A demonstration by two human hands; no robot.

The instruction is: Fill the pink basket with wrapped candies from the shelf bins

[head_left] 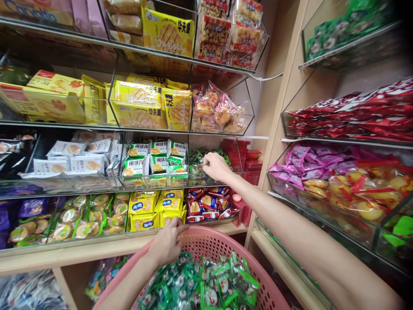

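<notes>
Left grip (167,242) was bent over the edge of a big pink basket (209,241) and held on to it. Right grip (215,167) had its fingers curled in at a see-through bin (197,180) on the shelf, by some small green packs (196,156). I could not tell if it had a pack in it, because the back of the hand hid the fingertips.

The basket was hard plastic, round, with rows of little holes in its side. Lots of small, shiny, crinkly packs (174,275) lay in it in a messy heap. Some were dark green and some were clear with bright green ends.

The bin was smooth and boxy, and its clear front wall stood before the green packs. The right hand and wrist hid some of them too. To the left sat puffy green and white packs (159,163) in neat rows. Behind and to the right were flat red packs (235,150). Just below lay shiny red packs (206,202), next to plump yellow packs (142,215). Above were round cookies (214,105) in crinkly clear bags.

The right arm crossed in front of the pale wood shelf post. Over on the right side, little pinkish-purple packs (301,159) lay in a loose pile.
</notes>
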